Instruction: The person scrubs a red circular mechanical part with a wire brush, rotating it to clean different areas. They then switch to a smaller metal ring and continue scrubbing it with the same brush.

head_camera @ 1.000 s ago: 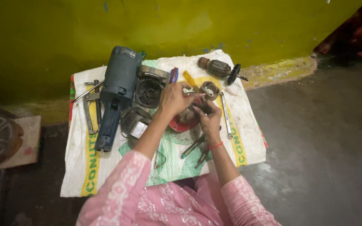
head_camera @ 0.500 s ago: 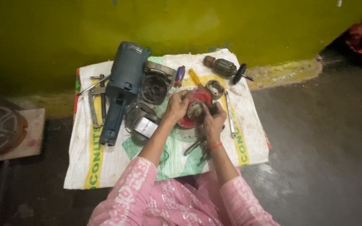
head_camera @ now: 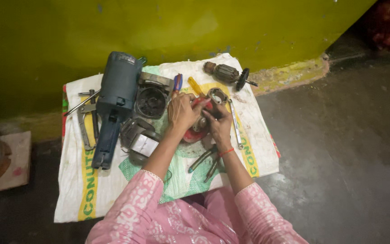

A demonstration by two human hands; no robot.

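Both hands meet over a red round part (head_camera: 194,131) near the middle of the white woven sack (head_camera: 75,190). The left hand (head_camera: 182,112) lies on top of it with fingers curled down, gripping its upper edge; the right hand (head_camera: 220,124) closes on its right side, thumb and fingers pinched against a grey metal piece there. Both forearms run in from 6 o'clock, pink patterned sleeves pushed to mid-forearm, a red thread on the right wrist. The sack carries yellow bands with dark block lettering along its left and right borders and a green printed patch under the arms. At 5 o'clock from the hands lie pliers (head_camera: 204,159); at 9 o'clock a black open housing (head_camera: 151,100); beyond it a blue-grey power tool body (head_camera: 115,99). At 1 o'clock sits a motor armature (head_camera: 226,74).
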